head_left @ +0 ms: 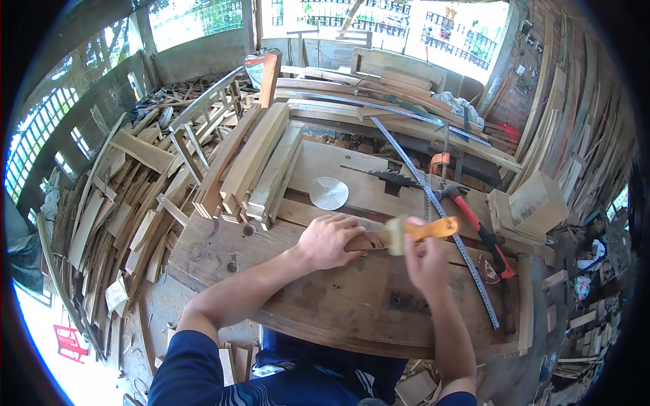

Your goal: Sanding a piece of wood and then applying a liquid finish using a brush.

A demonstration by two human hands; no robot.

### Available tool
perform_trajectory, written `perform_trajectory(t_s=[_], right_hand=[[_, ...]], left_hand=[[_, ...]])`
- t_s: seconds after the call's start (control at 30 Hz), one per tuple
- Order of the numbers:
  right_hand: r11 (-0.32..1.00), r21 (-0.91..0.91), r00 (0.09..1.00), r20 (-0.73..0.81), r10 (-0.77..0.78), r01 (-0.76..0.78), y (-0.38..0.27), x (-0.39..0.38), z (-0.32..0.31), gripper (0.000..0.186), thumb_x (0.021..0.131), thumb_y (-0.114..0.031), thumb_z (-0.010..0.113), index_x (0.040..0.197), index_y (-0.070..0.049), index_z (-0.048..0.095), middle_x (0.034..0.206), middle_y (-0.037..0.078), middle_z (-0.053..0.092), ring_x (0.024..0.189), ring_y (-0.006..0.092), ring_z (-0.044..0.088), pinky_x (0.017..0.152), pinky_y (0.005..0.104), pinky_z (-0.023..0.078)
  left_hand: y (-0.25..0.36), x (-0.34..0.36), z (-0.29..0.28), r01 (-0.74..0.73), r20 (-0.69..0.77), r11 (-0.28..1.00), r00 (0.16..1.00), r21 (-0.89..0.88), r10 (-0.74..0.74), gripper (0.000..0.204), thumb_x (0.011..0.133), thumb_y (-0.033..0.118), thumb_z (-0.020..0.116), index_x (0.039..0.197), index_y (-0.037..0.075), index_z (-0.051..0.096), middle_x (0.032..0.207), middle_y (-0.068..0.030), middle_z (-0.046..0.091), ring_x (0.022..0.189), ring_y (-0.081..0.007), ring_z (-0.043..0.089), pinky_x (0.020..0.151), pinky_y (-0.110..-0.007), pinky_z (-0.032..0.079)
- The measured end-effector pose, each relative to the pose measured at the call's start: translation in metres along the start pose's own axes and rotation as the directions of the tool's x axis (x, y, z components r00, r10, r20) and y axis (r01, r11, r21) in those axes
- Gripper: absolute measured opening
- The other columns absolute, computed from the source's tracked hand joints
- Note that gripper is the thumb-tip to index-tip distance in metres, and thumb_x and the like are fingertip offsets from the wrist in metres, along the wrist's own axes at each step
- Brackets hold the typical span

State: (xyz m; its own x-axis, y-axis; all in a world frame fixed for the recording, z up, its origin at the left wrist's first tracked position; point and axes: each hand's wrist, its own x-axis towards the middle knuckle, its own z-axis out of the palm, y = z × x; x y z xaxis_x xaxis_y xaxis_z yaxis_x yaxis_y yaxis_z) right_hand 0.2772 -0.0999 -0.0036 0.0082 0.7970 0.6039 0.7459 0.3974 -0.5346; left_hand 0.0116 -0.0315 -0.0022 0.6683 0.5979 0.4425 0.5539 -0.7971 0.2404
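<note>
My right hand [426, 264] grips a paintbrush [433, 229] by its orange handle, with the pale bristles pointing left. The bristles are at the right end of a brown piece of wood [371, 241] on the workbench [325, 298]. Closed over that piece's left part is my left hand [330, 241], palm down with the fingers curled; they hide much of it. A round whitish dish [329, 193] lies just beyond my left hand. To the right of the brush, a long metal ruler [439, 203] slants across the bench.
Planed boards [256, 162] are stacked at the bench's left. A hammer [477, 227] with a red and black handle lies right of the ruler, near an orange clamp [440, 162]. A wooden block [538, 203] stands at the right edge. Scrap wood [122, 223] heaps up on the left.
</note>
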Motion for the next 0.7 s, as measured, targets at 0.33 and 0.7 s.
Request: perform_trajectory(t_s=[0.33, 0.7], right_hand=[[0.981, 0.115, 0.958, -0.222, 0.18, -0.158, 0.039, 0.017, -0.032, 0.028, 0.1, -0.011, 0.066, 0.126, 0.001, 0.069, 0.103, 0.012, 0.076, 0.076, 0.0137, 0.07, 0.064, 0.0294, 0.055], [0.995, 0.053, 0.983, -0.158, 0.097, -0.09, 0.068, 0.017, -0.066, 0.021, 0.108, -0.008, 0.056, 0.125, 0.0, 0.065, 0.099, 0.004, 0.07, 0.078, 0.0066, 0.061, 0.068, 0.0227, 0.048]], left_hand=[[0.002, 0.005, -0.011, -0.024, -0.09, 1.0, 0.996, 0.009, 0.025, 0.044, 0.082, 0.039, 0.086, 0.11, 0.008, 0.077, 0.11, -0.0025, 0.073, 0.1, -0.0235, 0.073, 0.088, -0.037, 0.061], [-0.014, 0.005, -0.015, -0.03, -0.164, 0.998, 0.986, 0.048, 0.038, 0.043, 0.081, 0.039, 0.087, 0.112, 0.01, 0.078, 0.105, -0.0015, 0.072, 0.094, -0.0229, 0.073, 0.082, -0.037, 0.062]])
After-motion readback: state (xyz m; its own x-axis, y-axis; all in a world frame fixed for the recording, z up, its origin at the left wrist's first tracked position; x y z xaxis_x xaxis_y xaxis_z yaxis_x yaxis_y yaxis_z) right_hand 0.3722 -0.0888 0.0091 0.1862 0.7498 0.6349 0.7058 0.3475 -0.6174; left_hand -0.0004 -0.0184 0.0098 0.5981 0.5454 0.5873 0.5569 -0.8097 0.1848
